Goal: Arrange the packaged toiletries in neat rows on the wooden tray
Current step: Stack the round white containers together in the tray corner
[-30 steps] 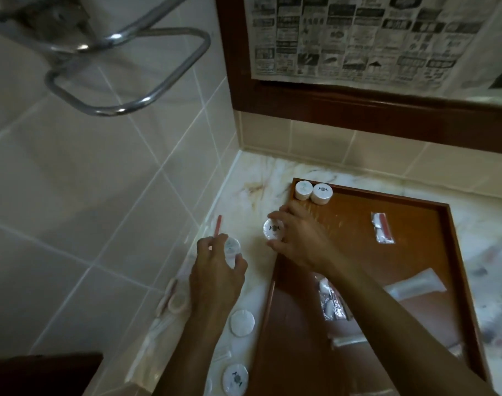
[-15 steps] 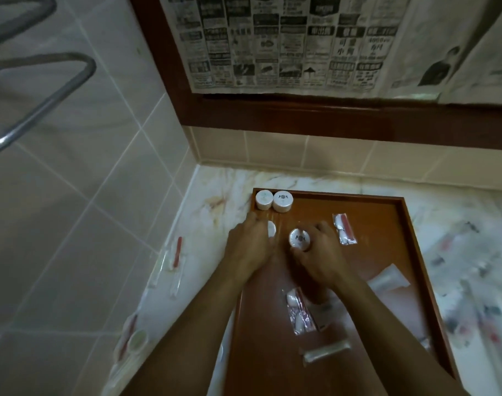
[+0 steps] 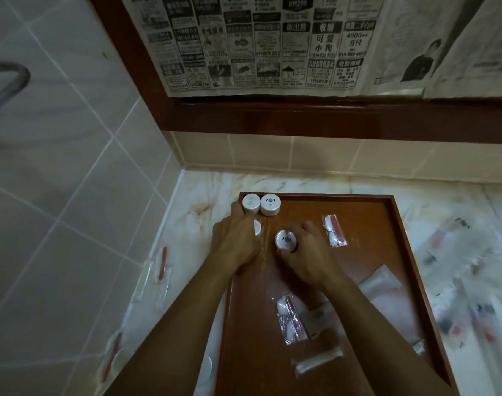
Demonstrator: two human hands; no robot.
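A wooden tray [image 3: 387, 224] lies on the marble counter. Two round white packaged toiletries [image 3: 251, 203] [image 3: 270, 204] stand side by side in its far left corner. My left hand [image 3: 235, 241] holds another round white package [image 3: 257, 227] just below them, mostly hidden under my fingers. My right hand [image 3: 307, 252] grips a round white package with a dark logo [image 3: 286, 240] on the tray floor. A red-and-white sachet [image 3: 334, 230] lies to the right, and another sachet [image 3: 291, 318] lies nearer me.
A white tube [image 3: 380, 280] and a wrapped stick [image 3: 318, 362] lie on the tray. Wrapped red-handled items [image 3: 162, 265] sit on the counter left of the tray, blurred packets [image 3: 467, 295] on its right. A tiled wall rises at the left, a newspaper-covered framed mirror behind.
Both hands carried their round packages from the counter's left side onto the tray and now hold them below the two in the corner. The view has shifted right.
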